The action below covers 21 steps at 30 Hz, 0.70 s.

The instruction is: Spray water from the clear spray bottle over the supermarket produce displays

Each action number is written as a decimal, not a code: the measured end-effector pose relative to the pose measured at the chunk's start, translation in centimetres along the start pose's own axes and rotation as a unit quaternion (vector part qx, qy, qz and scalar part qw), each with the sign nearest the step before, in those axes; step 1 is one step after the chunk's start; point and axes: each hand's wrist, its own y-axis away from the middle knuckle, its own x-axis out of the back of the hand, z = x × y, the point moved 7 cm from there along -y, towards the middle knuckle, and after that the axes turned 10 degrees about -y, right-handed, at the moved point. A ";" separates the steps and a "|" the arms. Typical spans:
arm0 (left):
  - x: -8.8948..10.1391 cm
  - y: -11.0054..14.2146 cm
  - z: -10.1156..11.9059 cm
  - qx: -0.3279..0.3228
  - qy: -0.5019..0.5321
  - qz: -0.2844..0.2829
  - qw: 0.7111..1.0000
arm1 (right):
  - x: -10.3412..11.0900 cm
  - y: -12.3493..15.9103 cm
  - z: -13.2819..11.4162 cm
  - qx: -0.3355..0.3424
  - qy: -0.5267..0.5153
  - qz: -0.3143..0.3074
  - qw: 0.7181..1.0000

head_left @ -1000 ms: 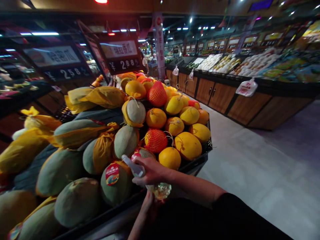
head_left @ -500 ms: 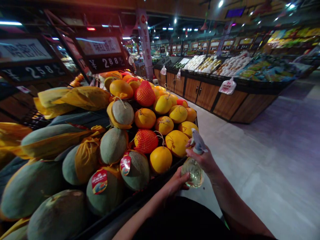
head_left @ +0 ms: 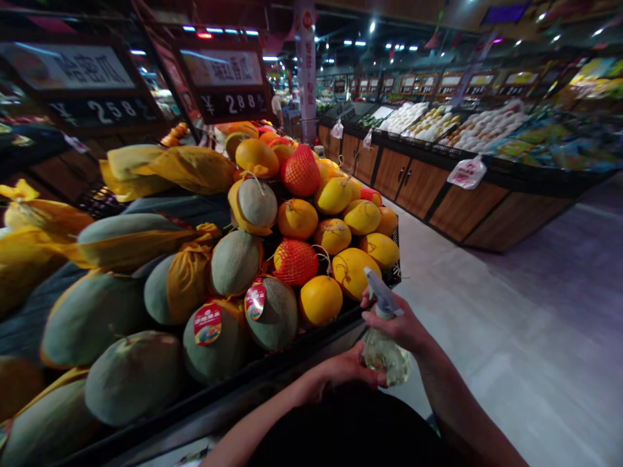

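Note:
My right hand (head_left: pixel 396 325) grips a clear plastic spray bottle (head_left: pixel 387 353) by its neck, holding it upright with the white trigger head on top. Liquid shows inside the bottle. My left hand (head_left: pixel 342 373) sits just below, its fingers against the bottle's lower side. Both hands are beside the front corner of a heaped melon display. Nearest are a yellow melon (head_left: pixel 320 300) and a green melon with a red sticker (head_left: pixel 270 314). Higher on the pile lies a melon in red netting (head_left: pixel 295 262).
The display's black rim (head_left: pixel 272 371) runs just in front of my left forearm. Wooden-fronted produce counters (head_left: pixel 418 188) line the right side of a grey floor aisle (head_left: pixel 491 337). Price signs (head_left: pixel 224 81) hang above the melons, and a distant person (head_left: pixel 276 107) stands far down the aisle.
The spray bottle has moved right, away from the melons, and now stands upright in my right hand. My left hand has come up beneath it. The view has shifted slightly.

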 end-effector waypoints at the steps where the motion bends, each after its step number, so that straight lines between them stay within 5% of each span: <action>1: 0.3 0.7 0.2 -0.007 0.000 0.010 1.000 | -1.8 -0.5 -0.4 -0.002 0.010 -0.053 0.999; 6: 2.3 5.9 0.7 -0.021 -0.005 0.107 0.994 | -11.0 -2.0 -2.1 0.018 0.082 -0.293 0.952; 13: 4.7 12.4 -0.2 -0.086 -0.033 0.244 0.965 | -20.5 -2.0 -1.6 0.073 0.070 -0.472 0.876; 17: 5.5 13.9 -1.3 -0.086 -0.080 0.279 0.953 | -22.9 -1.3 -0.8 0.074 0.089 -0.515 0.849; 21: 5.8 13.4 -2.2 -0.067 -0.104 0.269 0.955 | -22.0 -1.1 0.0 0.051 0.083 -0.516 0.851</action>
